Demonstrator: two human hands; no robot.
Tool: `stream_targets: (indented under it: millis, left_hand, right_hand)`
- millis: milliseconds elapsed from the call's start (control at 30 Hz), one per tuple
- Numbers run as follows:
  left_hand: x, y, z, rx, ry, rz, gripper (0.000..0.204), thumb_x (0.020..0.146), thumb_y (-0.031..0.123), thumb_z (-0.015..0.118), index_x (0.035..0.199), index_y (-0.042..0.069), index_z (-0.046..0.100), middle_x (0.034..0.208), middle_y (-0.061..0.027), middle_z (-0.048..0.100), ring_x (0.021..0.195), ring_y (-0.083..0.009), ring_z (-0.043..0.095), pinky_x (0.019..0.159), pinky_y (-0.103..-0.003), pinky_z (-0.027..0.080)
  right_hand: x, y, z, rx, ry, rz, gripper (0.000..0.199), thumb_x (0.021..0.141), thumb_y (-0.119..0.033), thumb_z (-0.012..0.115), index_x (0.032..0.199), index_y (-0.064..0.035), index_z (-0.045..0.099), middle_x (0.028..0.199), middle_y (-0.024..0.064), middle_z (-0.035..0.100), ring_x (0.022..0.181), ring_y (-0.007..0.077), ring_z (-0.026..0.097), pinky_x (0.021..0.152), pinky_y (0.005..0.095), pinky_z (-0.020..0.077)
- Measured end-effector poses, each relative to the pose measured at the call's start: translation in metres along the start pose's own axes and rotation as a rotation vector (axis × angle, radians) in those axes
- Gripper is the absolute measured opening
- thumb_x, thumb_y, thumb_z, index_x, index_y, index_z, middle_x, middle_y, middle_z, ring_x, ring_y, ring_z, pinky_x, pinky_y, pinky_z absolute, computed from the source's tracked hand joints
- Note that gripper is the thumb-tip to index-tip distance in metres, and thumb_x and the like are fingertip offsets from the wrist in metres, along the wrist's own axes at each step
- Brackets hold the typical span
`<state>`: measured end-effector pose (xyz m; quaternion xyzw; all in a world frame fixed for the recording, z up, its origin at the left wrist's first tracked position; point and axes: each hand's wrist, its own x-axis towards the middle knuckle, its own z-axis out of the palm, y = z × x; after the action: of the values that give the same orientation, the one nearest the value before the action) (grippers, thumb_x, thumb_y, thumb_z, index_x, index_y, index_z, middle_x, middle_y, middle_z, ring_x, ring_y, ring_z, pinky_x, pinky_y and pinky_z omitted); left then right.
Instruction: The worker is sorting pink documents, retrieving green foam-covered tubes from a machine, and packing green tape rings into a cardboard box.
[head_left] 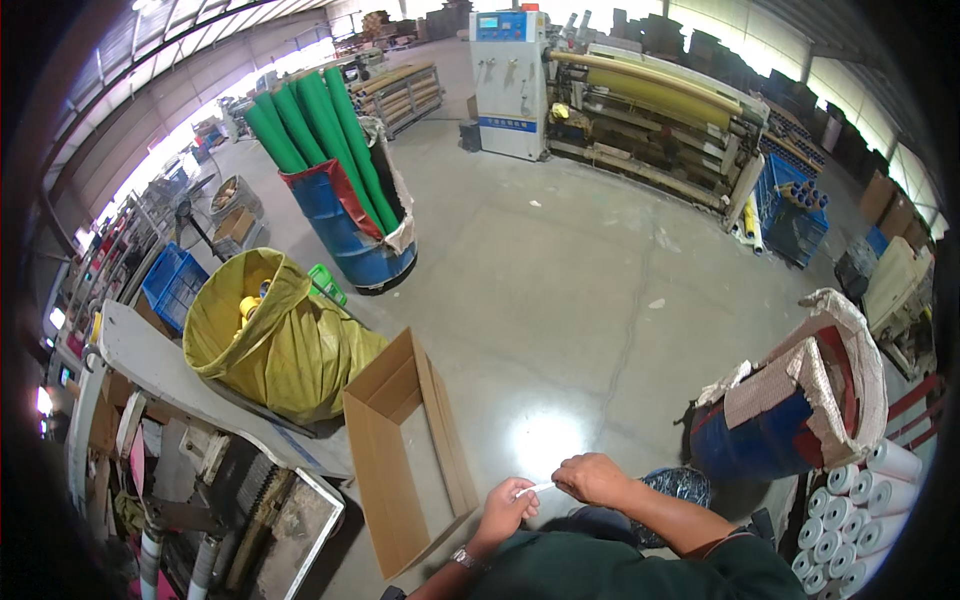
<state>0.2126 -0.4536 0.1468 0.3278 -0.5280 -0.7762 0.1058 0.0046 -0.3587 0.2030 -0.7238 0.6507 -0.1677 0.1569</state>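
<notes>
My left hand (508,512) pinches one end of a small, narrow white strip (537,488). At the strip's other end, the fingers of my right hand (594,480) are closed on it. What the strip is, I cannot make out. Both hands are close together in front of my body, at the lower middle of the head view. Just left of my left hand stands an open cardboard box (387,468), its tall brown walls upright and its top facing me.
A yellow sack (310,360) and a blue drum of green rolls (340,225) stand left. A padded blue drum (745,440) is on the right, above stacked white rolls (855,515). Machine parts (250,520) line the lower left; a roller machine (650,115) stands far off.
</notes>
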Motion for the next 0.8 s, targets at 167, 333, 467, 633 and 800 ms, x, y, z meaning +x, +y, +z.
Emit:
stream_targets:
  millis: [167,333,467,633,800]
  left_hand:
    - [0.012,0.007,-0.004,-0.010,0.063,0.011,0.018,0.100,0.008,0.056,0.114,-0.003,0.057,0.087,-0.0077,0.066,0.071,-0.0121,0.063,0.062,-0.024,0.049]
    - [0.012,0.003,-0.004,-0.065,0.287,0.060,0.019,0.098,0.010,0.057,0.113,-0.003,0.058,0.087,-0.0096,0.067,0.072,-0.0140,0.064,0.064,-0.025,0.051]
    - [0.011,0.022,0.013,-0.189,0.425,0.091,0.019,0.096,0.010,0.057,0.111,-0.003,0.058,0.086,-0.0100,0.067,0.072,-0.0146,0.065,0.064,-0.026,0.052]
    - [0.023,0.028,0.008,-0.185,0.481,0.119,0.021,0.098,0.014,0.055,0.110,-0.004,0.056,0.085,-0.0108,0.066,0.071,-0.0158,0.064,0.068,-0.028,0.053]
    - [0.055,0.040,-0.015,-0.200,0.467,0.143,0.025,0.099,0.017,0.054,0.113,-0.004,0.055,0.089,-0.0118,0.066,0.074,-0.0169,0.065,0.070,-0.029,0.054]
  right_hand:
    - [0.025,0.027,0.007,0.014,-0.035,-0.064,0.011,0.087,-0.021,0.067,0.091,-0.0102,0.066,0.080,0.0081,0.065,0.075,0.0300,0.066,0.064,0.0437,0.0522]
    - [0.061,0.044,0.006,0.029,-0.123,-0.257,0.011,0.088,-0.021,0.064,0.088,-0.0102,0.062,0.079,0.0085,0.062,0.074,0.0312,0.065,0.063,0.0450,0.0516]
    - [0.086,0.063,0.004,0.056,-0.123,-0.389,0.011,0.090,-0.020,0.062,0.088,-0.0096,0.060,0.080,0.0097,0.060,0.076,0.0308,0.064,0.066,0.0447,0.0517]
    - [0.111,0.074,-0.005,0.115,-0.132,-0.464,0.012,0.091,-0.020,0.062,0.088,-0.0089,0.058,0.081,0.0089,0.059,0.079,0.0305,0.063,0.069,0.0449,0.0518]
    - [0.148,0.097,-0.010,0.099,-0.128,-0.413,0.018,0.090,-0.023,0.065,0.102,-0.0100,0.063,0.088,0.0084,0.064,0.084,0.0307,0.065,0.072,0.0448,0.0528]
